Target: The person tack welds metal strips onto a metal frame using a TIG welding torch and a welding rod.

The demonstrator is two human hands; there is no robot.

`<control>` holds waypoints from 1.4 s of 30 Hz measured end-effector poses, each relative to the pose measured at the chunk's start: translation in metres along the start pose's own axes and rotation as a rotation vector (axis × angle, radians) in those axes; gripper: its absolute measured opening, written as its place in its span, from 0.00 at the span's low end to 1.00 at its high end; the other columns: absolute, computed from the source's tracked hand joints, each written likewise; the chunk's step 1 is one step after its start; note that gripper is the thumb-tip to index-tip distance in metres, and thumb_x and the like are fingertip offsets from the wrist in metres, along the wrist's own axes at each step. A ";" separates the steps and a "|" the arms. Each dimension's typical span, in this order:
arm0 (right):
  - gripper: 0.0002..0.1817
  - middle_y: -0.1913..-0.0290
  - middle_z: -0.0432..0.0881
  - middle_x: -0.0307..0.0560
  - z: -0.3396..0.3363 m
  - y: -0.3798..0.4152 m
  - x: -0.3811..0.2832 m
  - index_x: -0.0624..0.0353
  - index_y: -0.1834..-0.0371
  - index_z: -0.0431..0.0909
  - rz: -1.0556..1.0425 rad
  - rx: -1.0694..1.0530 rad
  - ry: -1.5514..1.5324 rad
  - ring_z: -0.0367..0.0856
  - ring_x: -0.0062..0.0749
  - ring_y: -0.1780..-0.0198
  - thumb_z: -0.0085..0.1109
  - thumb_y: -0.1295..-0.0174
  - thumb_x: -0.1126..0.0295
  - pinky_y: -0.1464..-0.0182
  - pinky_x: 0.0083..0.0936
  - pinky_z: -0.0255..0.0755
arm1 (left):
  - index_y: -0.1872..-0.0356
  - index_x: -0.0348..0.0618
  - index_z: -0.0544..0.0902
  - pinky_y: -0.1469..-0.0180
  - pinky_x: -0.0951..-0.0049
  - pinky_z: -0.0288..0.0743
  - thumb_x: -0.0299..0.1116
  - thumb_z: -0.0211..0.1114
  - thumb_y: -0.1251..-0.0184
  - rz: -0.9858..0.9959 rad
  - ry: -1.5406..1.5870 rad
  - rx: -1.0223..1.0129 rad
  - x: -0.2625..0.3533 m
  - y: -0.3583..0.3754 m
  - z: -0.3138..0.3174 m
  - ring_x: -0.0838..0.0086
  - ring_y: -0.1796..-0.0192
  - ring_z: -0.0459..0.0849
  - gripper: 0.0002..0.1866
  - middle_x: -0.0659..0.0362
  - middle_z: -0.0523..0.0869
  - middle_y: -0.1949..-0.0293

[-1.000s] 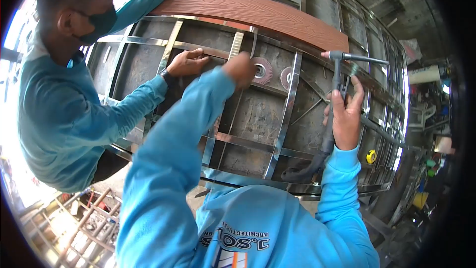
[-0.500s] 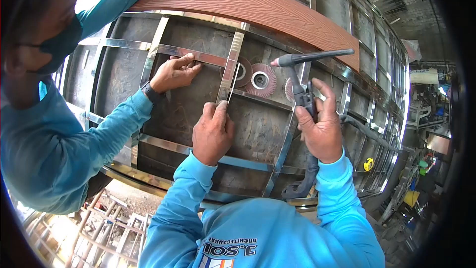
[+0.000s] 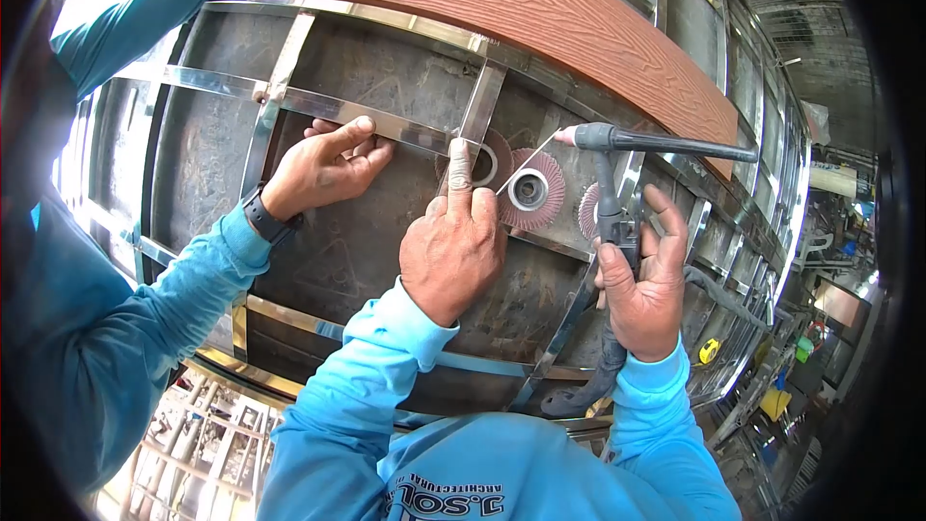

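My right hand (image 3: 644, 294) is wrapped around the handle of a TIG welding torch (image 3: 610, 195); its pink nozzle points left. A thin filler rod (image 3: 529, 164) sticks out from my left hand (image 3: 453, 256), its far end near the nozzle. My left index finger is stretched out, its tip at the junction of a flat metal bar (image 3: 386, 123) and a crossing metal bar (image 3: 482, 101). A co-worker's hand (image 3: 333, 169) is at the same flat bar, left of my hand. Flap discs (image 3: 550, 207) lie between my two hands, inside the metal frame.
A brown wood-grain plank (image 3: 502, 10) lies across the frame's far side, under the co-worker's other sleeve (image 3: 145, 19). The torch cable (image 3: 598, 376) runs down beside my right arm. A yellow tape measure (image 3: 709, 350) lies to the right. Metal tubes (image 3: 203, 434) are stacked at lower left.
My left hand has moved up and right, with its index finger now extended to the bar junction. The filler rod has tilted rightward. The torch appears slightly lower and farther right.
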State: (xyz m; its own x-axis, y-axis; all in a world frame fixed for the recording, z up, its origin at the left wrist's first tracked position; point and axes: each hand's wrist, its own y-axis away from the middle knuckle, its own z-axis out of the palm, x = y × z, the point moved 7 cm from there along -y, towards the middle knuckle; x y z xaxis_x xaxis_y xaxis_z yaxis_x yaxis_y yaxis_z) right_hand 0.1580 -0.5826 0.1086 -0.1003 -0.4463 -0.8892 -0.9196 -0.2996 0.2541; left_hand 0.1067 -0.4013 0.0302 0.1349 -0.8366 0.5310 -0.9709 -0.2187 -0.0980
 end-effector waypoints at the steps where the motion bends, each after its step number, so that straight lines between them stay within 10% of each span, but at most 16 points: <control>1: 0.37 0.40 0.80 0.57 0.003 -0.001 0.001 0.64 0.21 0.52 -0.004 -0.011 -0.008 0.79 0.27 0.45 0.62 0.28 0.75 0.42 0.24 0.74 | 0.63 0.39 0.77 0.62 0.59 0.85 0.33 0.67 0.41 -0.007 0.012 -0.011 0.000 -0.001 -0.002 0.51 0.60 0.90 0.11 0.32 0.72 0.29; 4: 0.38 0.37 0.77 0.59 0.013 -0.006 0.001 0.66 0.21 0.51 -0.046 -0.053 -0.049 0.79 0.32 0.40 0.63 0.29 0.75 0.38 0.27 0.74 | 0.62 0.39 0.78 0.60 0.58 0.85 0.29 0.67 0.41 -0.040 0.098 -0.046 -0.004 0.000 -0.008 0.49 0.59 0.90 0.09 0.33 0.74 0.31; 11: 0.40 0.34 0.73 0.63 0.020 -0.010 0.000 0.66 0.21 0.50 -0.073 -0.065 -0.109 0.77 0.40 0.34 0.64 0.29 0.74 0.34 0.32 0.73 | 0.55 0.35 0.79 0.62 0.66 0.78 0.21 0.60 0.33 -0.458 0.558 -0.052 -0.048 0.033 -0.023 0.60 0.68 0.86 0.07 0.49 0.85 0.71; 23: 0.37 0.47 0.85 0.61 0.042 -0.010 0.016 0.63 0.21 0.51 -0.035 -0.159 -0.157 0.85 0.34 0.45 0.63 0.29 0.75 0.41 0.31 0.78 | 0.41 0.29 0.83 0.47 0.78 0.79 0.28 0.61 0.21 -0.553 1.175 0.024 -0.077 0.002 0.001 0.80 0.52 0.83 0.15 0.57 0.88 0.51; 28: 0.39 0.47 0.80 0.55 0.049 -0.009 0.020 0.56 0.19 0.48 -0.040 -0.192 -0.136 0.76 0.16 0.65 0.61 0.28 0.73 0.67 0.15 0.74 | 0.40 0.32 0.84 0.47 0.77 0.80 0.30 0.62 0.21 -0.664 1.254 0.032 -0.082 0.003 0.003 0.78 0.52 0.86 0.16 0.58 0.88 0.53; 32: 0.38 0.46 0.83 0.58 0.051 -0.009 0.021 0.60 0.21 0.51 -0.037 -0.185 -0.173 0.81 0.28 0.51 0.62 0.29 0.75 0.48 0.26 0.75 | 0.42 0.32 0.85 0.49 0.77 0.81 0.29 0.62 0.22 -0.670 1.132 0.063 -0.072 -0.008 -0.002 0.78 0.53 0.86 0.15 0.58 0.88 0.54; 42: 0.38 0.48 0.80 0.52 0.053 -0.012 0.031 0.59 0.20 0.49 -0.083 -0.191 -0.132 0.78 0.20 0.58 0.61 0.28 0.75 0.56 0.19 0.74 | 0.43 0.33 0.87 0.48 0.77 0.81 0.30 0.62 0.21 -0.738 1.324 0.101 -0.075 -0.007 0.013 0.77 0.53 0.86 0.14 0.58 0.89 0.52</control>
State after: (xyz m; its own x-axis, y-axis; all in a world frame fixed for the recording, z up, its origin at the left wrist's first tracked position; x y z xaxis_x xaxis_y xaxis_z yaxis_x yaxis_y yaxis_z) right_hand 0.1459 -0.5481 0.0574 -0.0880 -0.3032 -0.9489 -0.8396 -0.4899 0.2344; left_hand 0.1064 -0.3434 -0.0204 0.2464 0.5001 0.8302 -0.7433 -0.4521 0.4930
